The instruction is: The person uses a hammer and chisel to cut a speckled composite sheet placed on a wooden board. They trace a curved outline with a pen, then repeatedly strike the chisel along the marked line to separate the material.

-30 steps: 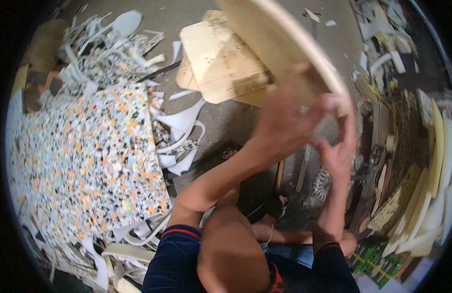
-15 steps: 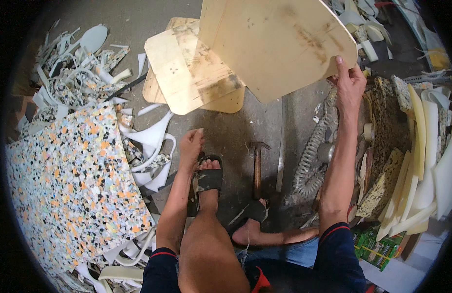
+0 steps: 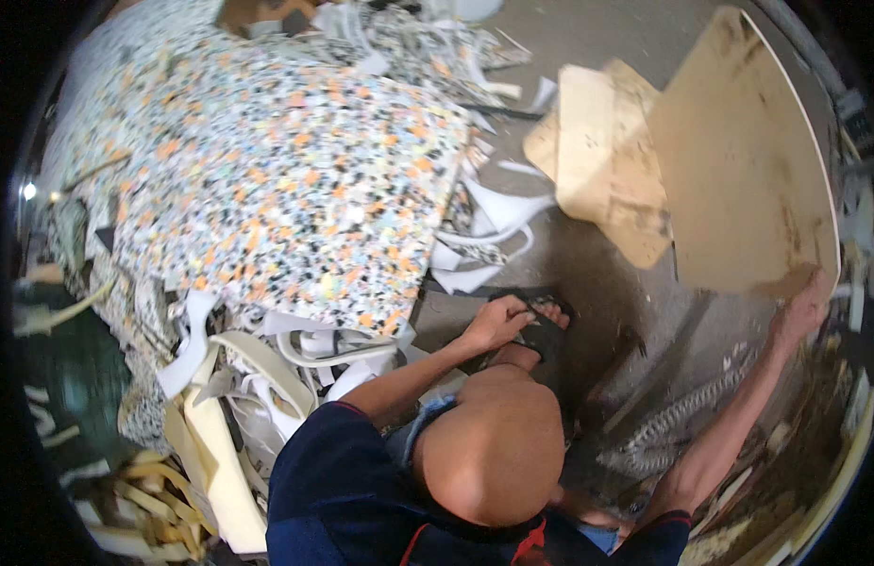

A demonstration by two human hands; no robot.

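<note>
In my right hand point(image 3: 803, 307), at the right, is the lower corner of a large plywood panel point(image 3: 753, 170) with rounded corners and dark smudges. The panel stands tilted, its pale edge curving up along the right. My left hand point(image 3: 498, 324) is closed beside the black sandal point(image 3: 543, 335) on my foot; whether anything is between its fingers is hidden. Smaller plywood boards point(image 3: 602, 156) lie stacked on the floor, partly overlapped by the panel.
A big speckled foam sheet point(image 3: 295, 189) covers the left side. White foam offcuts point(image 3: 498, 209) spill past its edge, and more scraps point(image 3: 159, 500) lie at lower left. A coiled hose point(image 3: 687, 424) rests on the floor near my right forearm.
The view has swung left, so the scene sits further right and the foam sheet fills more. My right hand still grips the panel. My left hand remains closed near the sandal.
</note>
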